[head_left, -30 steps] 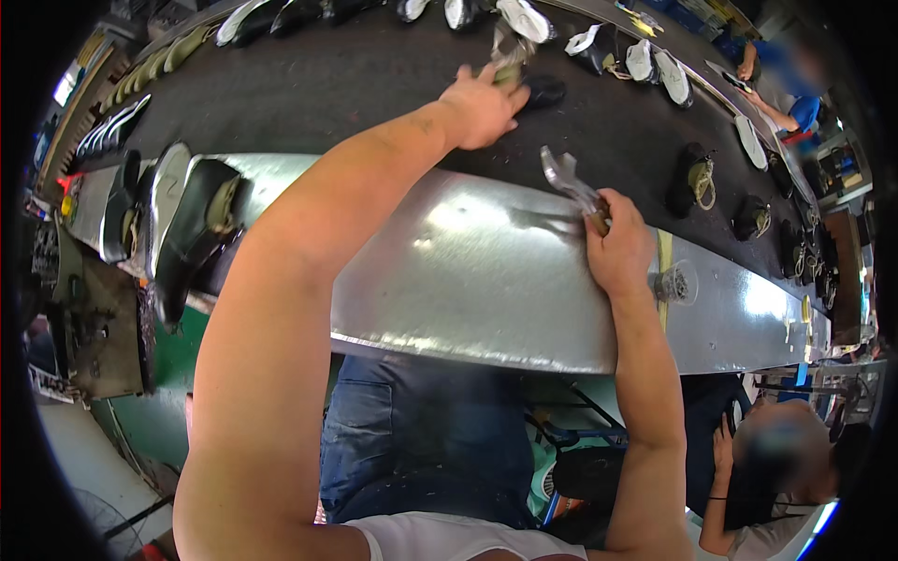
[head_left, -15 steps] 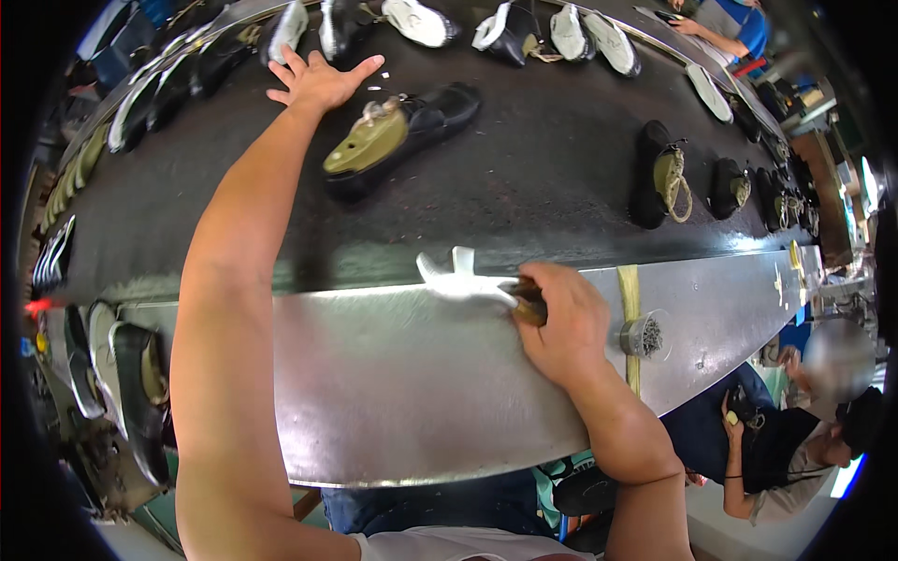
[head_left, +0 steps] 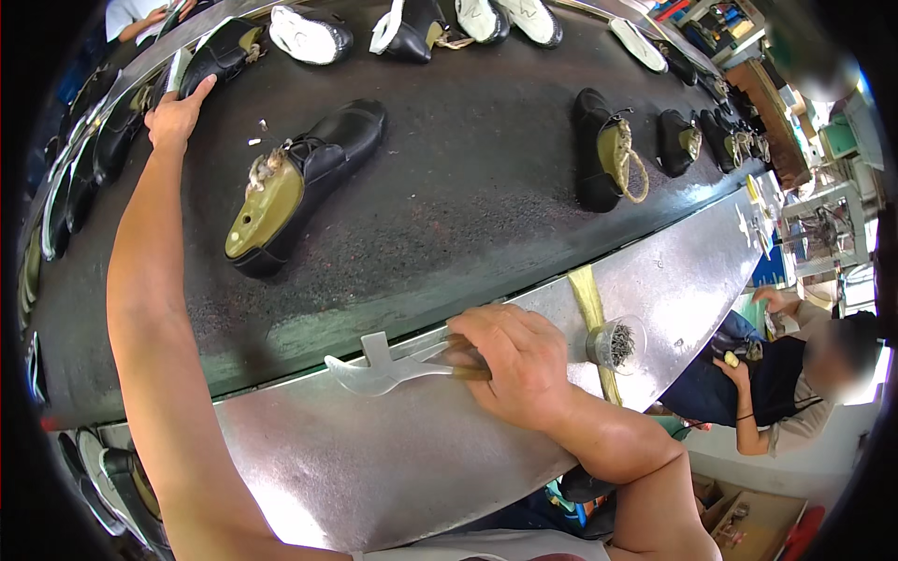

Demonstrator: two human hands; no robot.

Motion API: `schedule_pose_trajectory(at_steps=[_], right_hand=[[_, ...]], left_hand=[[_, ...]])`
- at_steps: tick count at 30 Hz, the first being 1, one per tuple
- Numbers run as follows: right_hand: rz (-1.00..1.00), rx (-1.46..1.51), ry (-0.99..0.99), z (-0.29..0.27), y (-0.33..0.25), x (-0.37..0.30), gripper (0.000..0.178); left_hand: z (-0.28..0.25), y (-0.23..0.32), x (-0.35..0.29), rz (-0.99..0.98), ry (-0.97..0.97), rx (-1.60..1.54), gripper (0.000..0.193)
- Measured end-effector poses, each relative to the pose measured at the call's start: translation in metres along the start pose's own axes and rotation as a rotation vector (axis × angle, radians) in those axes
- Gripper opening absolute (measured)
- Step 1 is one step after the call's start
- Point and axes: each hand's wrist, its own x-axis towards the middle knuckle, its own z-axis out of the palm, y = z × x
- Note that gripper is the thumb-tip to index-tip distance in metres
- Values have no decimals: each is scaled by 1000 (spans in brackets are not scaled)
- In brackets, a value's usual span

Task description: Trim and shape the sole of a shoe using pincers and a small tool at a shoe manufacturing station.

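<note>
My left hand (head_left: 173, 120) reaches to the far left edge of the dark belt. It is closed around a pale shoe sole (head_left: 180, 67), with the thumb stretched along its right side; the other fingers are mostly hidden. A black shoe (head_left: 220, 54) stands just right of it. My right hand (head_left: 519, 360) is wrapped round the handles of metal lasting pliers (head_left: 369, 372), which lie over the near metal ledge, their curved jaws and square hammer lug pointing left. Between my hands, a black lace-up shoe (head_left: 327, 150) on an olive last (head_left: 267, 215) lies on the belt.
Beside my right wrist, a clear cup of tacks (head_left: 617, 344) stands by a yellowish strip (head_left: 587, 299) on the metal ledge (head_left: 318, 439). Other black shoes (head_left: 594, 150) and white soles (head_left: 304, 35) line the belt. A co-worker (head_left: 758, 374) sits at the right.
My left hand has gone from spread fingers to closing on the pale sole. The whole view has swung, shifting the belt and shoes leftward. The pliers stay in my right hand.
</note>
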Motion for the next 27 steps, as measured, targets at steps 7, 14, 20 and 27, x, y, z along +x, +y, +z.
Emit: schedule_pose_trajectory(at_steps=[7,14,20,27], right_hand=[[-14,24,8,0,-8,-6,33],[71,-48,3,-5,-9,-16,34],[-133,-120,163,-9,-24,-25,38],[-4,458,-173,11,-170,-102,46]], left_hand=[[-26,-21,-15,132,41,171,70],[-146,-94,-189,319,61,31,50],[-278,-182,-399,280,125,-107,47],[-308,-228,-557,190,112,-334,53]])
